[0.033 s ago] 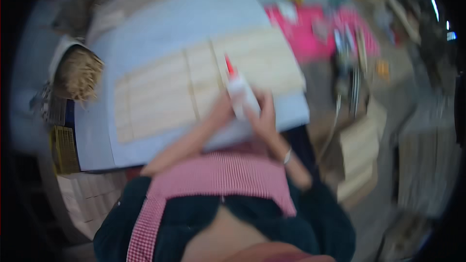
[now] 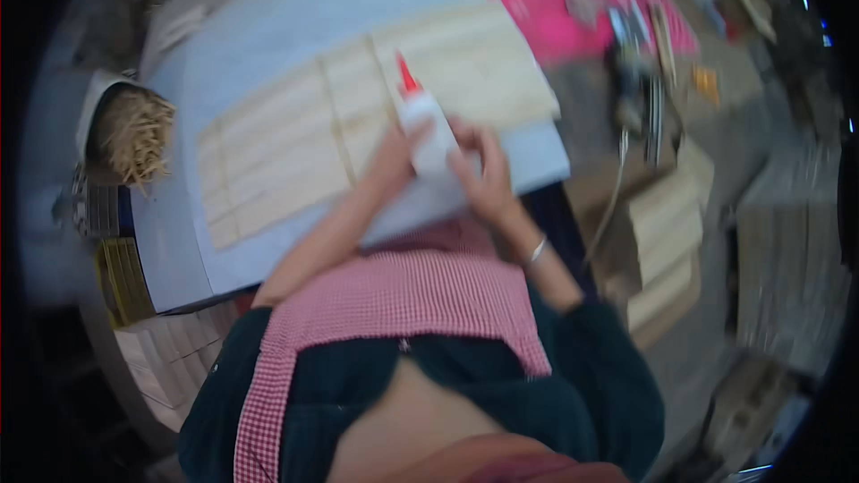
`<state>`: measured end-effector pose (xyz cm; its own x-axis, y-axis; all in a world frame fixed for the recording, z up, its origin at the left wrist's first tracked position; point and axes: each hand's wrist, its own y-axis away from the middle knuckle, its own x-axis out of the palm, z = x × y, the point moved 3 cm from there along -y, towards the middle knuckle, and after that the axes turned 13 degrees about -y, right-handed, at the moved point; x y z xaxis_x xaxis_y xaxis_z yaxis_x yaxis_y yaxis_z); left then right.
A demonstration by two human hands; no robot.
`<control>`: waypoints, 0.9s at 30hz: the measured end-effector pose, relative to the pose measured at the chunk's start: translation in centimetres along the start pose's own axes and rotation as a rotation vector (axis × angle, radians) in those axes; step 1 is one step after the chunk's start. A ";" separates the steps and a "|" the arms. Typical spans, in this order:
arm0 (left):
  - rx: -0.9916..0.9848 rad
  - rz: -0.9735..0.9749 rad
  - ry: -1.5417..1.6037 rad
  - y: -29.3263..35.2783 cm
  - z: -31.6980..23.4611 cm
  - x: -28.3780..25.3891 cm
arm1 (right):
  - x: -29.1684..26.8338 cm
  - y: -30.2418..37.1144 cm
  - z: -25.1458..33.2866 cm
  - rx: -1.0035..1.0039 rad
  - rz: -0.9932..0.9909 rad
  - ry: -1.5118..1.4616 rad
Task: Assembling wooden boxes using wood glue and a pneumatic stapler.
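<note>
A white squeeze bottle with a red pointed nozzle, which looks like a glue bottle, is held over the near edge of a pale wooden panel. The nozzle points up and away from me. My left hand is closed around the bottle's left side. My right hand grips its right side, with thumb and fingers bent against it. Under and beyond the bottle lies the wooden panel, made of several boards with darker seams between them. It rests on a pale blue-white tabletop.
At the left, a container holds many thin wooden sticks, with a yellow crate below it. Pink cloth lies at the far right, near a blurred tool with a cord. Stacked pale boards stand right of the table.
The view has shifted, so table, panel and hands appear higher in the picture. Both hands still hold the bottle. The picture is less blurred.
</note>
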<state>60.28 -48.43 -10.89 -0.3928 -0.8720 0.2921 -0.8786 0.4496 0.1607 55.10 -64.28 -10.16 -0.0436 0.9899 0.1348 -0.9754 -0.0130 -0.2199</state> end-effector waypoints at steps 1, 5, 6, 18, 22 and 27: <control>0.037 -0.134 -0.013 -0.1 -1.1 0.1 | -1.5 -0.3 0.3 -0.016 -0.052 0.030; -0.061 -0.125 -0.066 -2.9 -0.1 -2.5 | -14.9 -1.7 -0.6 -0.115 -0.395 0.592; -0.111 -0.145 -0.057 -3.1 0.6 -2.4 | -17.5 -2.2 -0.4 -0.171 -0.384 0.666; -0.188 -0.247 -0.109 -2.4 1.8 -2.8 | -21.3 -8.2 -2.8 0.090 0.196 0.968; -0.189 -0.248 -0.144 -2.4 1.8 -2.8 | -22.4 -7.8 -3.2 -0.021 0.294 1.046; -0.198 -0.264 -0.159 -2.5 1.7 -2.5 | -23.9 -7.7 -3.2 -0.123 0.380 0.896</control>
<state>63.00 -47.66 -13.64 -0.2106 -0.9752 0.0682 -0.8919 0.2202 0.3951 64.33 -87.39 -14.74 -0.1201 0.6639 -0.7381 -0.8990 -0.3882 -0.2029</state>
